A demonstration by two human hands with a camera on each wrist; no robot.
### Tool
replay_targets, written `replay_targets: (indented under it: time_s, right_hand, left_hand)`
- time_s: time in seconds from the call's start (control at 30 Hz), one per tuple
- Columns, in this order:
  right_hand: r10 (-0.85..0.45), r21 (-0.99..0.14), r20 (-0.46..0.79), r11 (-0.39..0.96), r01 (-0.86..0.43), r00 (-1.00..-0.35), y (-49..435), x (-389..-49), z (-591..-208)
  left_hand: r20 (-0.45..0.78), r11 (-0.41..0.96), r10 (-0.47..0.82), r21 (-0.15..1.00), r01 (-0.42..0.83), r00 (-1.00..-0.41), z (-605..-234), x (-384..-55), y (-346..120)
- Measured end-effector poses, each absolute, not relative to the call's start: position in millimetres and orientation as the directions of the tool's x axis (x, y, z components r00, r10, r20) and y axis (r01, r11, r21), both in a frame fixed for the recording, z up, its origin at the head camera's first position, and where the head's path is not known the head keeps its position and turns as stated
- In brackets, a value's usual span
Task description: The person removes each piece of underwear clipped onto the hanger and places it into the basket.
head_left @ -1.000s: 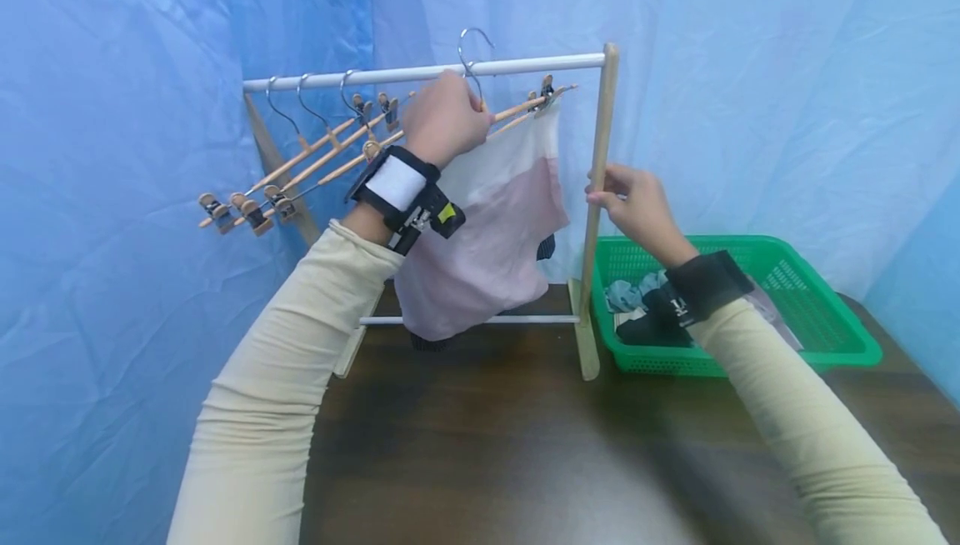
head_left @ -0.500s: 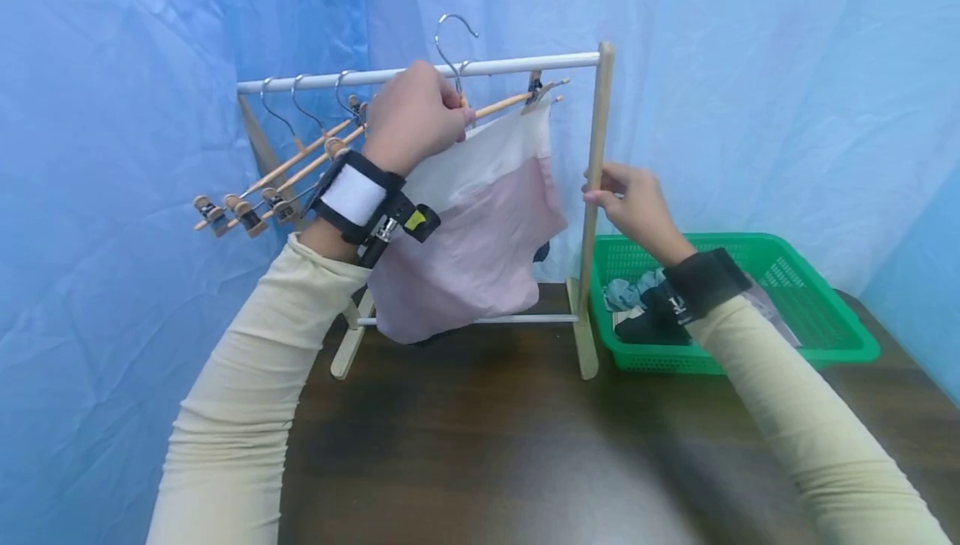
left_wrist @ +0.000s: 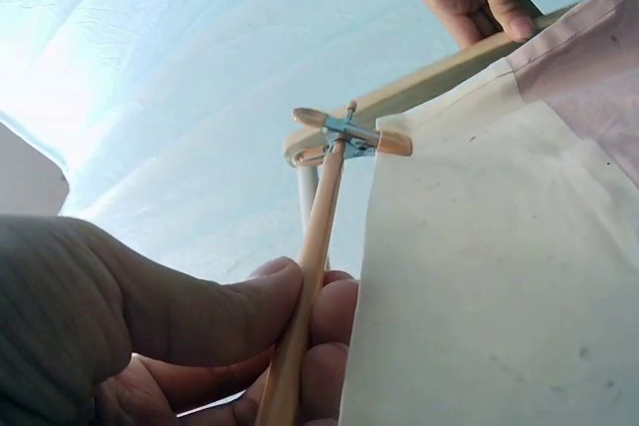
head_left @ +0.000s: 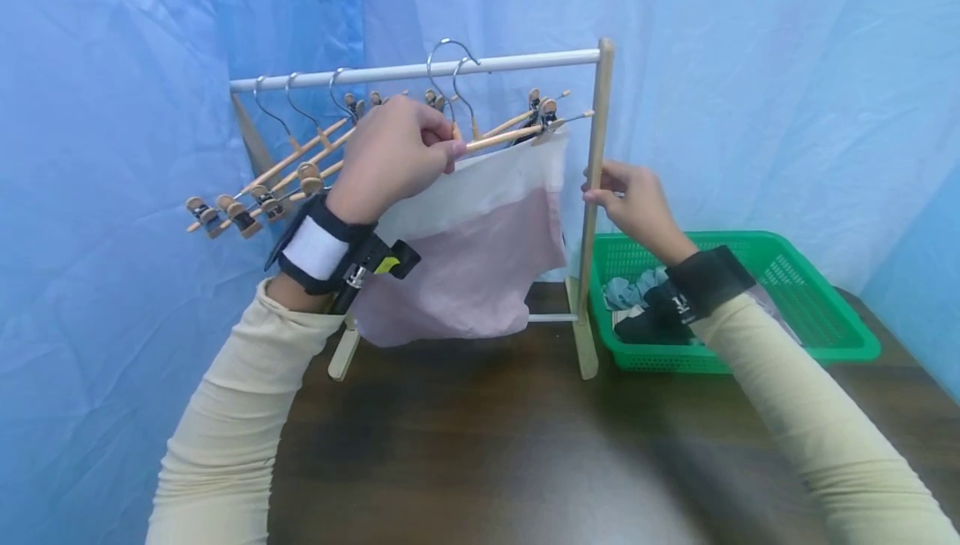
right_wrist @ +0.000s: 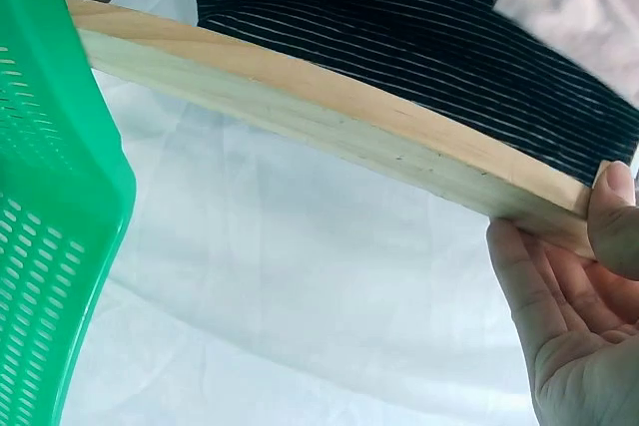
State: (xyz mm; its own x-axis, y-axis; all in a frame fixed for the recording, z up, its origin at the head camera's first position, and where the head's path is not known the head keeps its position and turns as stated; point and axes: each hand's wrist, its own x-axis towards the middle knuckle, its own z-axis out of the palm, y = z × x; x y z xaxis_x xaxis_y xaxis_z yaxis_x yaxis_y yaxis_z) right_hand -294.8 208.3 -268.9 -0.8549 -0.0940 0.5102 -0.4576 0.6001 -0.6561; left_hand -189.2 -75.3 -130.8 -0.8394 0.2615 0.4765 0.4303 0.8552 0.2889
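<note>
My left hand pinches the wooden bar of a clip hanger between thumb and fingers. From its clips hangs a white and pink cloth garment, whose kind I cannot tell. The hanger's metal hook is level with the white rail of a small clothes rack; whether it bears on the rail is unclear. Right behind is another hanger on the rail. A black garment with thin white stripes shows behind the pink cloth in the right wrist view. My right hand grips the rack's right wooden post.
Several more clip hangers hang at the rail's left. A green basket with folded clothes stands right of the rack on the dark wooden table. Blue cloth hangs behind and at the left.
My left hand first shifted left and up with the hanger, then came down and nearer; the hook dropped from above the rail to its level. My right hand stays on the post.
</note>
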Motion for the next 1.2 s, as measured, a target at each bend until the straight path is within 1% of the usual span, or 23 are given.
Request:
replay_targets:
  time_s: [0.23,0.4,0.5,0.6,0.8,0.97,1.2]
  right_hand:
    - [-0.096,-0.64,0.512,0.62,-0.454,-0.854,210.9,-288.9,-267.1]
    - [-0.101,-0.607,0.541,0.64,-0.471,-0.835,215.2,-286.0,-270.0]
    - [-0.106,-0.607,0.543,0.636,-0.476,-0.833,216.3,-285.6,-271.8]
    - [-0.116,-0.633,0.534,0.603,-0.486,-0.838,216.3,-285.4,-273.6]
    - [-0.124,-0.659,0.533,0.56,-0.502,-0.837,214.3,-280.0,-272.7]
    - [-0.11,-0.657,0.516,0.586,-0.475,-0.85,215.4,-276.4,-271.1]
    - [-0.103,-0.652,0.508,0.603,-0.46,-0.855,217.8,-275.6,-271.1]
  left_hand:
    - [0.449,0.799,0.307,0.358,0.484,-0.839,-144.6,-177.3,-76.8]
    - [0.466,0.752,0.354,0.375,0.543,-0.811,-160.5,-175.2,-74.0]
    - [0.48,0.73,0.373,0.376,0.57,-0.794,-171.4,-172.4,-71.9]
    - [0.489,0.706,0.385,0.39,0.591,-0.783,-182.4,-167.1,-69.7]
    - [0.493,0.682,0.381,0.421,0.598,-0.782,-204.9,-153.0,-63.6]
    - [0.492,0.658,0.384,0.448,0.605,-0.782,-221.3,-144.9,-59.4]
    - [0.48,0.611,0.408,0.489,0.623,-0.777,-240.6,-143.1,-55.8]
